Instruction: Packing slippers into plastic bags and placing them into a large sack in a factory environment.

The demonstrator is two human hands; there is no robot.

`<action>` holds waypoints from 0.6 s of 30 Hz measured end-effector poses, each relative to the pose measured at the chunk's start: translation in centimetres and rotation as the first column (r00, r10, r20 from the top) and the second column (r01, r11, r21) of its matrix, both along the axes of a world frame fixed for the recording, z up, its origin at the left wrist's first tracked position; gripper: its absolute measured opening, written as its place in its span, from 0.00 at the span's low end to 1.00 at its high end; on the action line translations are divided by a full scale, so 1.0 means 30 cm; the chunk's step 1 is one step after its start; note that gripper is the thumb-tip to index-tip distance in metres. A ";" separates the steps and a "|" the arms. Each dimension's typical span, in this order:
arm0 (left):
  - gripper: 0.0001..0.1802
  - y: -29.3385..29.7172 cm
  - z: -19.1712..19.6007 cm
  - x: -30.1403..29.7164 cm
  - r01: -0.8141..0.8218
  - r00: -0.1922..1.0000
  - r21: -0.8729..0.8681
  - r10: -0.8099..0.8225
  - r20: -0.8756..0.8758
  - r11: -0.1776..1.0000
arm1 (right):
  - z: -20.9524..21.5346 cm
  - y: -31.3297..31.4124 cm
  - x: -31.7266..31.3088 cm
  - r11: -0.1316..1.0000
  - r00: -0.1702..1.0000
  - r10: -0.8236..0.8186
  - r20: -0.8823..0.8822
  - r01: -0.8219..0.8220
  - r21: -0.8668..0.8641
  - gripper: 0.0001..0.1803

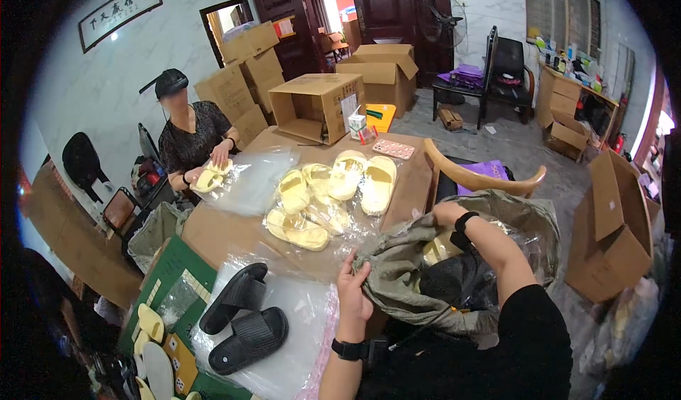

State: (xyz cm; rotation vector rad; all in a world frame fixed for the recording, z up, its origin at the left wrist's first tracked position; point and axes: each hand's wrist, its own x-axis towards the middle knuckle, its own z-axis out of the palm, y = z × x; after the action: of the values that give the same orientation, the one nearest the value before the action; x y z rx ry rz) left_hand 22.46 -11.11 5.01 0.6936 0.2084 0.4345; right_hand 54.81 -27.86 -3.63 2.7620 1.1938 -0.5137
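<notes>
A grey-green woven sack (394,276) gapes in front of me, with dark and pale yellow footwear and clear plastic inside. My left hand (352,290) has the sack's left rim between thumb and fingers. At the far rim, my right hand (448,215) is closed on the fabric, its fingers partly hidden by the cloth. A pair of black slide slippers (250,340) lies on clear plastic bags (301,315) to the left of my left hand. Beyond them, several pale yellow slippers (298,229) rest in clear bags on the brown table (220,229).
Across the table a person (191,134) handles yellow slippers (211,178) over plastic bags. An open carton (319,105) stands at the table's far end. A curved wooden chair arm (489,180) rises behind the sack. Another carton (610,222) sits at right; a green board (177,272) lies at left.
</notes>
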 end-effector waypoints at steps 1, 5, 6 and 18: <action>0.24 -0.007 0.018 -0.008 -0.012 0.999 0.020 0.013 -0.048 1.000 | 0.020 -0.014 0.032 0.997 0.983 -0.031 0.181 0.017 0.076 0.17; 0.24 -0.028 -0.040 -0.023 -0.043 0.983 0.208 0.079 -0.168 0.977 | 0.338 -0.034 0.090 0.693 0.771 -0.399 0.497 -0.102 0.714 0.24; 0.23 -0.032 -0.073 -0.026 0.186 0.942 0.324 -0.075 -0.326 0.927 | 0.401 -0.040 0.145 0.616 0.735 -0.484 0.474 -0.098 0.782 0.21; 0.21 -0.029 -0.121 -0.067 0.390 0.855 0.080 -0.329 -0.401 0.917 | 0.579 0.052 0.073 0.791 0.908 -0.304 0.290 0.071 0.607 0.33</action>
State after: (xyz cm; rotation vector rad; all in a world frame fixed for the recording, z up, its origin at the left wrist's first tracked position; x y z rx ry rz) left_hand 20.44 -11.99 1.37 0.9523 0.4051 -0.0533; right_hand 56.99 -26.29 13.75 3.2852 1.1180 0.4666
